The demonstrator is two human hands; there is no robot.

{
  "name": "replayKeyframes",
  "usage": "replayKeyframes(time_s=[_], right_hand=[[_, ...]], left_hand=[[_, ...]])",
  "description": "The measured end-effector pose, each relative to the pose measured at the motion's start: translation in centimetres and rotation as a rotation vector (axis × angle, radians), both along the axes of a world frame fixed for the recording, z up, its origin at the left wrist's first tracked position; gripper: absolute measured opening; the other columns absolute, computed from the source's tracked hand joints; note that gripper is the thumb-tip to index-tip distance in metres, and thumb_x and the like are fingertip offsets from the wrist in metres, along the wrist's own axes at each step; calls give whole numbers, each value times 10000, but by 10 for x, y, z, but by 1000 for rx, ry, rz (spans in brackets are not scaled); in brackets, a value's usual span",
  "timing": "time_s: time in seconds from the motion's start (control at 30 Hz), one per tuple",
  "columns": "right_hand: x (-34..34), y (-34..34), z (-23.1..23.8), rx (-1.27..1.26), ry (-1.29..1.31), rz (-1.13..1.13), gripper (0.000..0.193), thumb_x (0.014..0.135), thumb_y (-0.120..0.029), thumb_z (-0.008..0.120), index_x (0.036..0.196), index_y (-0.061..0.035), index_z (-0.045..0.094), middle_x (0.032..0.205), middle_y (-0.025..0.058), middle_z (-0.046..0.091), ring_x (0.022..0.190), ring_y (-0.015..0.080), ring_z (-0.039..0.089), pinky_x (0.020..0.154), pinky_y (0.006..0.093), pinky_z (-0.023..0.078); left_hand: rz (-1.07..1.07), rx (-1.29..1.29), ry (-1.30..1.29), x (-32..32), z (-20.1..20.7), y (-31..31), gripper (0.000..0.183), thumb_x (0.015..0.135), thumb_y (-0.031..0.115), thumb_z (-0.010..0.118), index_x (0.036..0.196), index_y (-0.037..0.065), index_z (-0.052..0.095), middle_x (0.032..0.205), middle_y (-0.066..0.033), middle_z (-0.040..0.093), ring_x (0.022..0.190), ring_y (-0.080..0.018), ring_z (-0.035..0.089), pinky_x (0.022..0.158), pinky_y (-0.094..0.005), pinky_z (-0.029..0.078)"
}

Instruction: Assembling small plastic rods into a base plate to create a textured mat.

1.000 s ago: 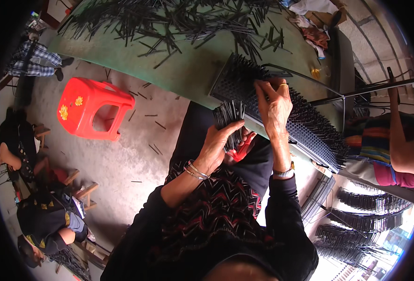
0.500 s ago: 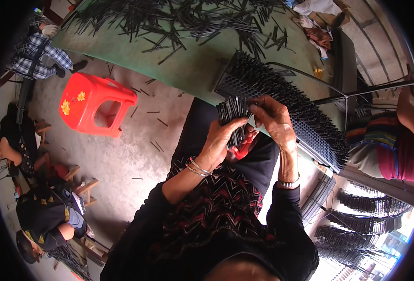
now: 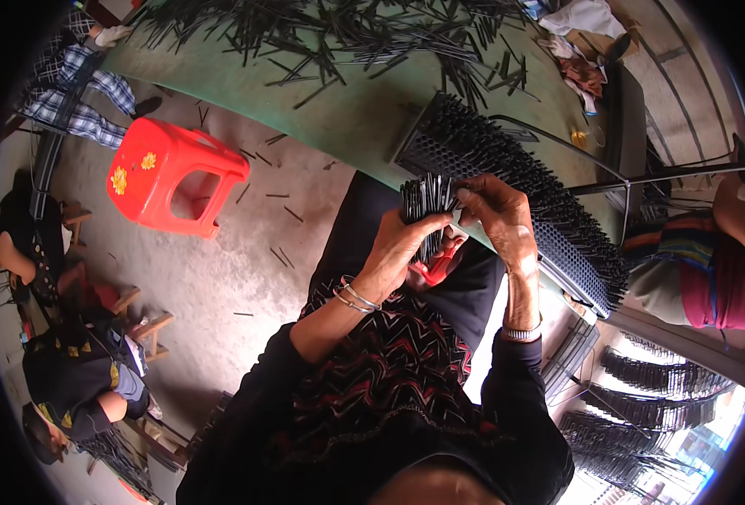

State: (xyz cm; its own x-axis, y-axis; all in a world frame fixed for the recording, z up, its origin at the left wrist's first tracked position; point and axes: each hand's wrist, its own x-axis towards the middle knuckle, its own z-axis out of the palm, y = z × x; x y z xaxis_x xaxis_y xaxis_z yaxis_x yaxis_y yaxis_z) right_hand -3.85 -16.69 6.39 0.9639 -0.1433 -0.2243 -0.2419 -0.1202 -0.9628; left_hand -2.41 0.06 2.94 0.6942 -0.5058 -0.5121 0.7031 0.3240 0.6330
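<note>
A thick bundle of thin black rods [image 3: 425, 200] stands on end in my left hand [image 3: 393, 252], whose thumb and fingers wrap round it above my lap. My right hand [image 3: 507, 223] is at the bundle's right edge, thumb and fingertips pinched together; whatever lies between them is too small to make out. Just beyond and to the right, a long black rack full of holes [image 3: 549, 240] rests slanted at the table's edge. Many black rods [image 3: 507, 160] stick up from it in dense rows. Something red [image 3: 437, 268] shows beneath the bundle by my lap.
Loose black rods [image 3: 364, 42] lie heaped on the green table [image 3: 330, 118]. On the floor at left stands a red plastic stool [image 3: 149, 181]. Other people sit at far left and right. Racks of black rods [image 3: 659, 396] fill the lower right; cloths [image 3: 583, 17] lie at far right.
The bundle and both hands sit slightly further right in the view, as does the rack. My left hand still grips the bundle, and my right fingertips stay at its edge.
</note>
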Motion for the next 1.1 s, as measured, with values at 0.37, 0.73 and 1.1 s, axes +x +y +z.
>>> replayKeyframes(time_s=[0.37,0.73,1.1], right_hand=[[5,2,-2,-24,-22,-30,139,903,-41,634,1016,38,649,830,50,658,679,86,617,636,219,499],[9,5,6,-124,16,116,137,895,-26,624,1006,54,625,812,78,664,730,122,648,680,244,531],[15,-2,10,-93,-89,-5,120,904,-25,618,999,50,624,861,86,661,731,136,647,703,255,528]], left_hand=[[34,38,-32,1,1,3,196,827,154,703,916,-19,679,788,-59,683,677,-118,646,585,-247,497],[13,61,-87,1,-7,8,201,831,153,715,960,3,683,817,-23,663,707,-103,626,624,-253,498],[151,-88,128,11,-20,16,217,894,140,637,1061,2,641,1020,-125,692,945,-244,691,717,-345,572]])
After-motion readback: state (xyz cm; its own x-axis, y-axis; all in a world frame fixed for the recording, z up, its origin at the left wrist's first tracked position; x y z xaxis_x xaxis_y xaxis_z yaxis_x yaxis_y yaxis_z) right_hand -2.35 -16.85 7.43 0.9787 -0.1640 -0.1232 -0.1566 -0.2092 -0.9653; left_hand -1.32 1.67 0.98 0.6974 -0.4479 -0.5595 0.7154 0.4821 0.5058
